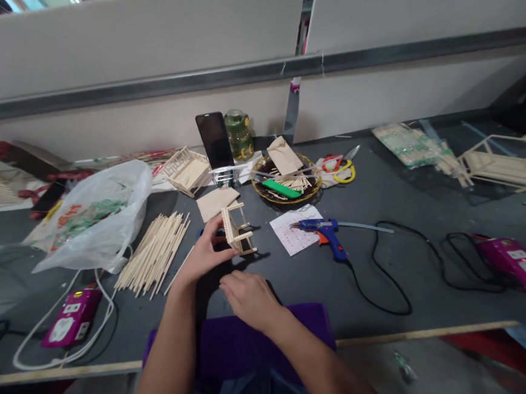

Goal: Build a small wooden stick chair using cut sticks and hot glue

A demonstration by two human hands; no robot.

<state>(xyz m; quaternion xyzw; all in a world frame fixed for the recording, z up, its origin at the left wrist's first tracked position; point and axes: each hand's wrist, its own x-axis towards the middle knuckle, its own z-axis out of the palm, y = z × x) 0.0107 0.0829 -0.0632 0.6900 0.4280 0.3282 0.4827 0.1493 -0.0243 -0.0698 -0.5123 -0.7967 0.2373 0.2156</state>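
In the head view my left hand (pixel 202 259) grips a small model built of thin wooden sticks (pixel 238 229), thumb along its lower edge and fingers behind it. The model is tilted, with short stick legs pointing right. Just below it, my right hand (pixel 251 298) hovers over the table, fingers bent and pressed together. What it holds, if anything, is hidden. Left of my hands lies a pile of loose wooden sticks (pixel 154 254). A blue glue gun (pixel 326 231) with a glue stick in its back rests on a sheet of printed paper (pixel 292 240) to the right.
Behind stand a phone (pixel 214 140), a green jar (pixel 239 135), a yellow-rimmed basket (pixel 258 192) and scissors (pixel 346 170). A plastic bag (pixel 100 214) and purple power box (pixel 72 317) sit left. The glue gun's black cord (pixel 384 306) loops toward another purple box (pixel 515 262).
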